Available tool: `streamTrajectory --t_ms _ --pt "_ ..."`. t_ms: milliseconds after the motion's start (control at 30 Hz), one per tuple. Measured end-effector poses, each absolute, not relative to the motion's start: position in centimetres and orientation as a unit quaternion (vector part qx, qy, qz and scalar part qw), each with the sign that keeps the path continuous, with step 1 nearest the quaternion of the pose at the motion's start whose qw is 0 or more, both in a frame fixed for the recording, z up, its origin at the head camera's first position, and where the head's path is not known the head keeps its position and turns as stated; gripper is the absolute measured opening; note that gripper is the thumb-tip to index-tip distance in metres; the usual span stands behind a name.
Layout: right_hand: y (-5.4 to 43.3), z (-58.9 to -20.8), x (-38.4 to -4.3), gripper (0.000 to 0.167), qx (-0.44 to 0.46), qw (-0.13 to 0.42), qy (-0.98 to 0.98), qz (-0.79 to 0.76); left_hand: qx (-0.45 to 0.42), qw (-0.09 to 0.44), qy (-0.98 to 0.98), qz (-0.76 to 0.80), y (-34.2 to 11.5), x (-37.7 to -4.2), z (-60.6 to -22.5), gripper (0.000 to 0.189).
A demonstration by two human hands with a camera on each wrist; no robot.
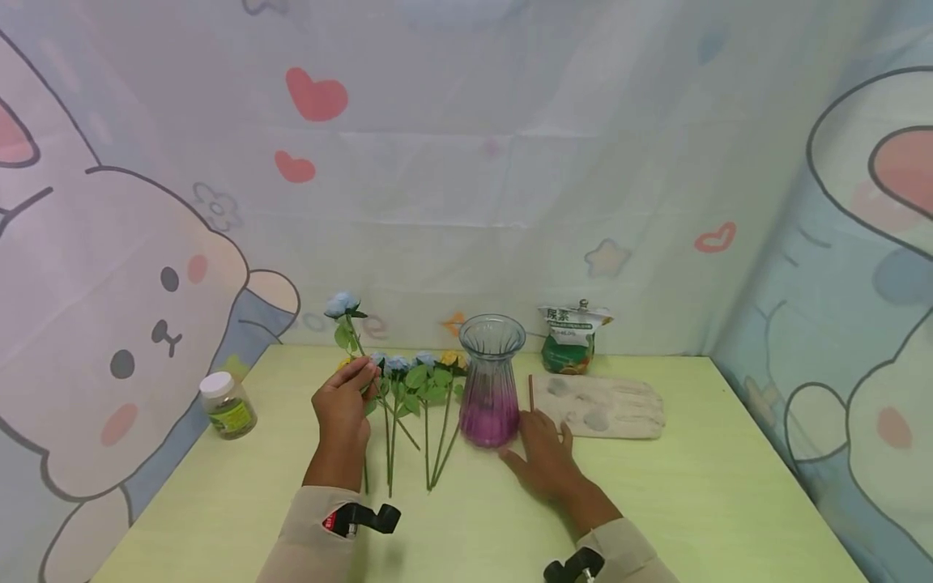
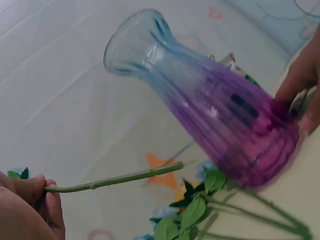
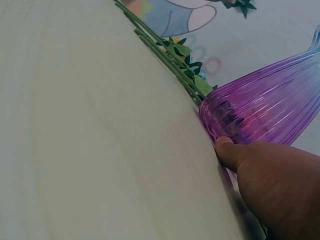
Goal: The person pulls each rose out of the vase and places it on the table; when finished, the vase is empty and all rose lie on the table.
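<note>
My left hand (image 1: 342, 413) pinches the stem of a blue artificial rose (image 1: 341, 304), its bloom raised above the table's back edge. In the left wrist view the green stem (image 2: 120, 179) sticks out from the fingers, its cut end apart from the vase. A ribbed glass vase (image 1: 492, 389), bluish at the flared rim and purple below, stands upright on the table. My right hand (image 1: 548, 457) rests at the right of its base, thumb (image 3: 227, 150) touching the glass, fingers not wrapped round it. More blue and yellow artificial roses (image 1: 415, 376) lie left of the vase.
A white-lidded jar (image 1: 227, 405) stands at the table's left edge. Behind and right of the vase is a clipped green-and-white bag (image 1: 572, 340). Pale gloves (image 1: 605, 409) lie beyond the right hand, with a thin brown stick (image 1: 531, 393) beside them. A printed curtain (image 1: 437, 202) hangs behind.
</note>
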State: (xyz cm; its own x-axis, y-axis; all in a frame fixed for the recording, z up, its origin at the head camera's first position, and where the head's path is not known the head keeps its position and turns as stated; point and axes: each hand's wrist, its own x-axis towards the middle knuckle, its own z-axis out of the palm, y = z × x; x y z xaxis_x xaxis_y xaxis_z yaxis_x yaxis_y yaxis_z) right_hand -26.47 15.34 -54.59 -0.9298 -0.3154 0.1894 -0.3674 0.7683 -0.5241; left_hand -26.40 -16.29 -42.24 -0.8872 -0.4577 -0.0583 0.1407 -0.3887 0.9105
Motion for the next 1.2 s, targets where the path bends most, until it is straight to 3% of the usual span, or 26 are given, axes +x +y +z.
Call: streamTrajectory --t_ms 267,833,1200 --pt "15.3 -54.8 -26.5 0.074 0.184 0.043 -0.938 0.289 0.173 0.172 -0.632 -0.736 -19.8 -25.5 -43.0 0.035" --pt "15.2 -54.8 -26.5 0.074 0.181 0.044 -0.939 0.290 0.280 0.215 -0.749 -0.560 -23.8 -26.3 -47.9 0.017" --pt "15.3 -55.0 -26.7 0.075 0.183 0.049 -0.940 0.284 0.273 0.246 -0.790 -0.491 -25.3 -27.0 -50.3 0.019"
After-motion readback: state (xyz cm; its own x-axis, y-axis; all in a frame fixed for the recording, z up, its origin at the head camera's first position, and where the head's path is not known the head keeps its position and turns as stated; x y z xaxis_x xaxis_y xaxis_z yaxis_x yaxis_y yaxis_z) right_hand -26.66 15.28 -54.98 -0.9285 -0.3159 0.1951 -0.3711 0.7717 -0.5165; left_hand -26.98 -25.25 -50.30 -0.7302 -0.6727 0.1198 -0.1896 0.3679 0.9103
